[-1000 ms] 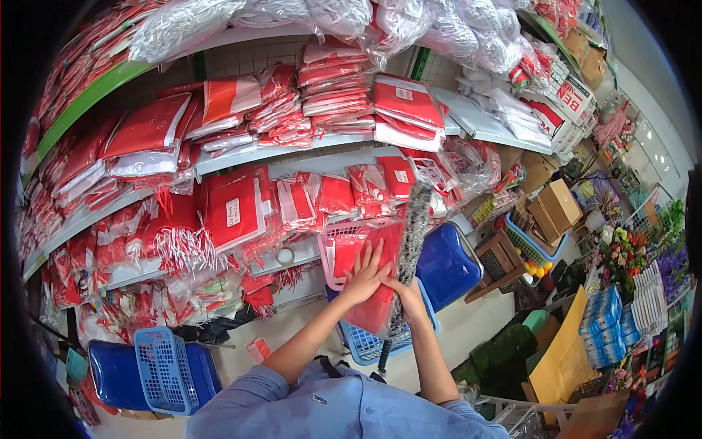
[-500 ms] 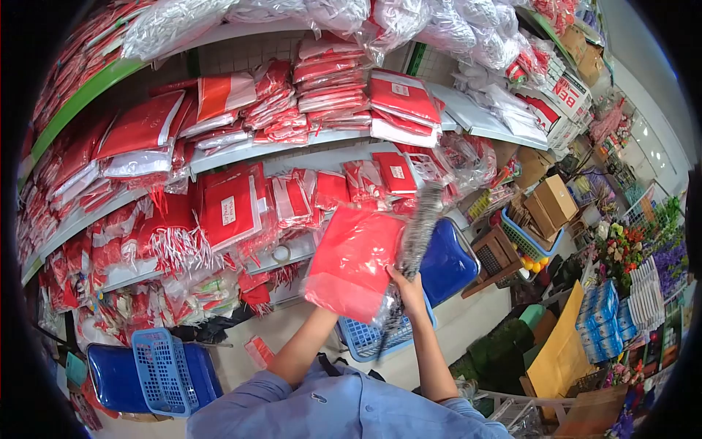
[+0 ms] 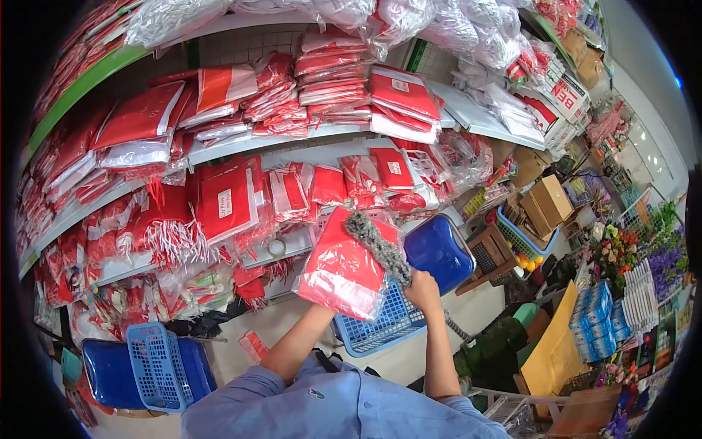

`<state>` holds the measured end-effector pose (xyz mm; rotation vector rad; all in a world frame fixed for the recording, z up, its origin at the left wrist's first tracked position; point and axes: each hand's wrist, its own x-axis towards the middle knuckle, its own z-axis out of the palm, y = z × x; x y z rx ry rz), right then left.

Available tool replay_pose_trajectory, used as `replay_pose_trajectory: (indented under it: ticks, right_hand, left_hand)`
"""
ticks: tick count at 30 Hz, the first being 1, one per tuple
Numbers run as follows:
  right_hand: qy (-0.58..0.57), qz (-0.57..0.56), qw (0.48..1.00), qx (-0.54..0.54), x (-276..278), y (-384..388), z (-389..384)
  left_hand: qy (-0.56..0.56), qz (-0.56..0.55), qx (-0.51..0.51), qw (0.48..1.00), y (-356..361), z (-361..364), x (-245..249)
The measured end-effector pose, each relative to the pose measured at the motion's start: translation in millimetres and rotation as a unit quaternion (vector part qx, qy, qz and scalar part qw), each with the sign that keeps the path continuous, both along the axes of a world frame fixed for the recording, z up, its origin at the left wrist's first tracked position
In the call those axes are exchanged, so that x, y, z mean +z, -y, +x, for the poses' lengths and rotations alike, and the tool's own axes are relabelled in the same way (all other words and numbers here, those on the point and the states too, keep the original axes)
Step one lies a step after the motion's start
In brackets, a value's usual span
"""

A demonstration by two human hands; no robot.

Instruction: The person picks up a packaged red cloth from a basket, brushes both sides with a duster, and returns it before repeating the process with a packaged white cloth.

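Note:
In my left hand [image 3: 320, 313] is a clear plastic packet of folded red cloth [image 3: 340, 256], supported from below; its fingers are hidden under the packet. My right hand [image 3: 423, 290] is closed around a fluffy grey duster [image 3: 379, 247]. The duster's upper end lies over the packet's upper right part, and a thinner dark length comes out below the hand. Beneath the packet and hand stands a light blue plastic basket [image 3: 376, 325].
Shelves ahead hold stacked red and white packets [image 3: 331, 80]. Blue stools [image 3: 439, 252] stand at right and lower left, the left one with a blue basket [image 3: 157, 366] on it. A cardboard box [image 3: 547, 205] and artificial flowers [image 3: 618, 252] are at right.
The duster has swung from upright beside the packet's right edge to a leftward slant across its upper right. My right hand has shifted slightly right and turned.

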<state>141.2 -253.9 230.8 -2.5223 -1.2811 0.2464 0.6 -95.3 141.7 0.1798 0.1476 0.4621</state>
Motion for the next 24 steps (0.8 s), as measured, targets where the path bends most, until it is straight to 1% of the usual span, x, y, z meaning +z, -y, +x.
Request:
replay_pose_trajectory:
  ticks: [2,3,6,7,10,11,14,15,18,19,22,23,24]
  right_hand:
    - [-0.055,-0.007,0.994,0.097,-3,4,-7]
    - [-0.031,-0.027,0.991,0.125,-13,7,-9]
    - [-0.04,-0.044,0.992,0.113,-9,10,-2]
    - [-0.031,-0.04,0.997,0.055,-6,11,2]
    - [-0.001,0.014,0.997,-0.073,-4,13,11]
    - [-0.003,0.011,0.998,-0.056,-3,14,8]
    - [-0.041,-0.042,0.992,0.113,-7,14,-3]
    - [-0.033,-0.021,0.99,0.138,-7,16,-9]
    - [-0.043,-0.019,0.995,0.086,-19,13,-4]
    - [-0.033,0.007,0.998,0.05,-6,10,-7]
    - [0.014,0.044,0.998,-0.051,-12,8,3]
    - [0.028,0.044,0.997,-0.055,-14,7,2]
    - [0.029,0.029,0.999,-0.03,-16,6,-2]
  left_hand:
    - [0.0,0.0,-0.001,1.0,-2,1,1]
    - [-0.002,0.0,-0.001,1.0,-2,0,1]
    - [-0.004,0.002,0.0,1.0,-4,-2,2]
    - [-0.005,0.003,0.0,1.0,-4,-2,2]
    - [-0.005,-0.001,-0.002,1.0,-4,-1,3]
    - [-0.005,-0.002,-0.003,1.0,-4,-1,2]
    - [-0.004,-0.01,-0.007,1.0,-1,-2,-1]
    - [-0.005,-0.015,-0.007,1.0,2,-3,-2]
    - [-0.006,-0.016,-0.007,1.0,1,-2,-3]
    - [-0.007,-0.016,-0.008,1.0,0,-1,-2]
    - [-0.008,-0.017,-0.01,1.0,-1,1,-2]
    - [-0.009,-0.015,-0.009,1.0,-2,1,-2]
    - [-0.008,-0.016,-0.008,1.0,-1,1,-2]
